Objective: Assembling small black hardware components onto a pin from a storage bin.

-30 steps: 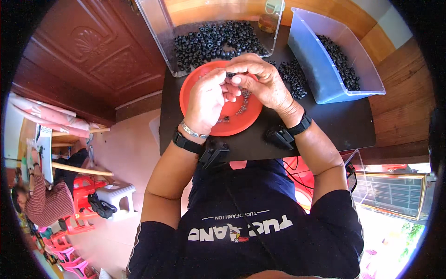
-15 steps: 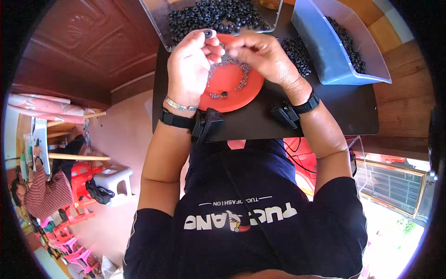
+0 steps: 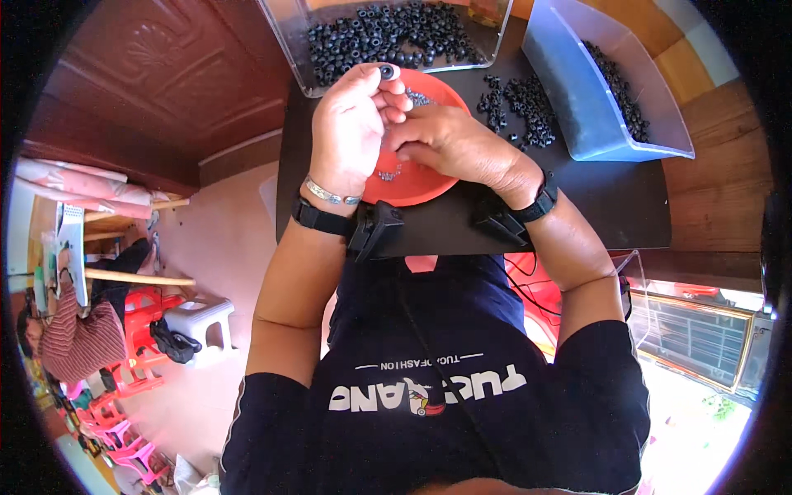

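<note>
1 black ring [image 3: 386, 73] in left hand [image 3: 348, 124], 1 red dish [image 3: 422, 188]

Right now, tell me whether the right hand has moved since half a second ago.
Yes: judged against the clear bin, the right hand has moved away from it, down the picture over the red bowl.

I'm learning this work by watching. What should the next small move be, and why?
Probably pinch up one of the small metallic pieces with the right hand: it is down over the red dish where they lie, while the left hand holds up a round black part. Whether the right already has one is hidden.
</note>
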Tool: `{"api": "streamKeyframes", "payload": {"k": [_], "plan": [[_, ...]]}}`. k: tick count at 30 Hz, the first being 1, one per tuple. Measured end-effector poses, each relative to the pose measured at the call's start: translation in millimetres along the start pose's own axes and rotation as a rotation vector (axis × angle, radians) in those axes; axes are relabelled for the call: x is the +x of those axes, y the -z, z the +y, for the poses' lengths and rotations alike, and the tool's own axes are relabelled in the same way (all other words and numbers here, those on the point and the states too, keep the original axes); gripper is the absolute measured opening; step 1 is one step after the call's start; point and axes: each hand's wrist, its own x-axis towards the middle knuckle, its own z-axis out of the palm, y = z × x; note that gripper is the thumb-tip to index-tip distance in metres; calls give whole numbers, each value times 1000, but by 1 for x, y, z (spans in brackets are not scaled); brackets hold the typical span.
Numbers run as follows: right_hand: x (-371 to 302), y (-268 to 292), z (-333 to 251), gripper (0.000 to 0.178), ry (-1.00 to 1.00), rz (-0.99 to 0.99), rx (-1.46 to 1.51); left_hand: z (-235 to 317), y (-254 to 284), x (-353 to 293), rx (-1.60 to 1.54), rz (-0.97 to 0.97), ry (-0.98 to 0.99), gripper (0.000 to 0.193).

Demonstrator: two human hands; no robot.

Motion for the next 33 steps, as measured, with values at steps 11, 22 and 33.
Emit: {"api": "streamKeyframes", "payload": {"k": [11,22,33], "plan": [[-2,24,24,10,-270,393,675,-3,-7,-2,42,-19,-12,21],[-3,32,18,13,-155,503,839,-4,-20,-6,248,-63,3,20],[-4,40,7,11,-50,468,772,-1,-31,-11,458,-84,-43,16]]}}
